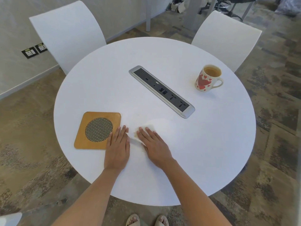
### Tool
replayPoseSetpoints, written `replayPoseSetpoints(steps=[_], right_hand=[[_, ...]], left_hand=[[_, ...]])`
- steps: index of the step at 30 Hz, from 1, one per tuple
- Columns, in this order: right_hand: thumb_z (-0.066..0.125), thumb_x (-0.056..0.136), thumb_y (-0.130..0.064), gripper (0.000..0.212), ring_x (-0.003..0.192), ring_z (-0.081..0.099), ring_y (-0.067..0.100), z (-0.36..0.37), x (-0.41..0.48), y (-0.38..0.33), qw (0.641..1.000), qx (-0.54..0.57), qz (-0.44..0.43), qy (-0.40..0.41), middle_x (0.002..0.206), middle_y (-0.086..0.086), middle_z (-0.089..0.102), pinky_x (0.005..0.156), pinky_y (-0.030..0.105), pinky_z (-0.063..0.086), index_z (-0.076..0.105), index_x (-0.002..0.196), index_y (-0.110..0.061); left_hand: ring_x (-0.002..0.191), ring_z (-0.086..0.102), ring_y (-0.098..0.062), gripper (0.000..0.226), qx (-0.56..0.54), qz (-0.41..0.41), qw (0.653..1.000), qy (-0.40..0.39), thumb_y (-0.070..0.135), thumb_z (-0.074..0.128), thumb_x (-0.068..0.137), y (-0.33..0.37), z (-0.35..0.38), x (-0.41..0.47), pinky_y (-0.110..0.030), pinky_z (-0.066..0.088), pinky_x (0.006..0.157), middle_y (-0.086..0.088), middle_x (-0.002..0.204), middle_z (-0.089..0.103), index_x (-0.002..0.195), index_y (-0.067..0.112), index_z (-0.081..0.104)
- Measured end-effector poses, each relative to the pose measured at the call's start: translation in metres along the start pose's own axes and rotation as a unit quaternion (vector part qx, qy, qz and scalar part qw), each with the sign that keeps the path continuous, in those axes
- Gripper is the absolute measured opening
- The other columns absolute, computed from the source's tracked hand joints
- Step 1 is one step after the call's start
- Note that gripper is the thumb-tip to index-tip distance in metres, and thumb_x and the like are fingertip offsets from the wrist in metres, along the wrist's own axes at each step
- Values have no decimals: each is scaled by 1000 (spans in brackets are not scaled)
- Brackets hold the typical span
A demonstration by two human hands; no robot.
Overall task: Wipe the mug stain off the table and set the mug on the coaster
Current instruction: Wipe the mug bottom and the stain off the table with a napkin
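A cream mug [207,79] with red hearts, full of milky tea, stands at the far right of the round white table [195,144]. A square wooden coaster [91,118] with a woven metal centre lies at the near left. My right hand [154,144] presses flat on a white tissue [150,127], stained light brown at its left edge. Most of the tissue is hidden under the palm. My left hand [118,147] rests flat on the table, fingers together, overlapping the coaster's right corner and touching the tissue's edge. A faint smear shows just beyond the tissue.
A grey power and data strip [161,91] is set diagonally into the table's middle. Two white chairs [68,33] [226,38] stand at the far side. My sandalled feet [146,220] show below the near edge, on patterned carpet.
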State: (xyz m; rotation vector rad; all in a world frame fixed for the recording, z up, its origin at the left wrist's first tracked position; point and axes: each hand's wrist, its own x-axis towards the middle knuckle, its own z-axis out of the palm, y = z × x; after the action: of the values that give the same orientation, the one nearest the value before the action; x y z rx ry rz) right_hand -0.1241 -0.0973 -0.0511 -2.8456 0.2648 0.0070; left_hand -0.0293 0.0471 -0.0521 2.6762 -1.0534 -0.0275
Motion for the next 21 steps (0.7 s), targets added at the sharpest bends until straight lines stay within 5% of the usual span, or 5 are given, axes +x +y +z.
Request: replayPoseSetpoints(steps=[11, 16, 18, 21], right_hand=[[23, 101, -9, 54, 148, -1, 21, -8, -43, 29, 941, 20, 328, 81, 161, 3, 1, 121, 32, 2, 5, 152, -15], [24, 98, 0, 59, 147, -7, 28, 4, -56, -34, 955, 60, 281, 70, 160, 7, -3, 119, 33, -7, 1, 151, -12], [25, 99, -2, 56, 148, 5, 25, -2, -55, -52, 958, 148, 236, 71, 160, 5, 11, 120, 30, 2, 12, 151, -16], [30, 102, -18, 43, 122, 52, 24, -25, -41, -40, 868, 351, 326, 133, 134, 9, 56, 99, 28, 41, 33, 146, -18]], left_hand=[[144, 21, -16, 60, -1, -15, 1000, -11, 31, 7, 93, 0, 1, 0, -38, 9, 119, 3, 154, 30, 145, 13, 32], [144, 23, -16, 60, -8, -19, 1000, -10, 31, 9, 93, -1, 2, 0, -38, 11, 119, 2, 153, 32, 144, 12, 34], [143, 24, -16, 60, -14, -20, 1000, -8, 31, 10, 93, 0, 1, 0, -39, 12, 118, 1, 152, 34, 144, 12, 35], [143, 23, -16, 60, -19, -18, 1000, -7, 30, 10, 93, 0, 1, 0, -38, 11, 118, 2, 152, 34, 144, 12, 35]])
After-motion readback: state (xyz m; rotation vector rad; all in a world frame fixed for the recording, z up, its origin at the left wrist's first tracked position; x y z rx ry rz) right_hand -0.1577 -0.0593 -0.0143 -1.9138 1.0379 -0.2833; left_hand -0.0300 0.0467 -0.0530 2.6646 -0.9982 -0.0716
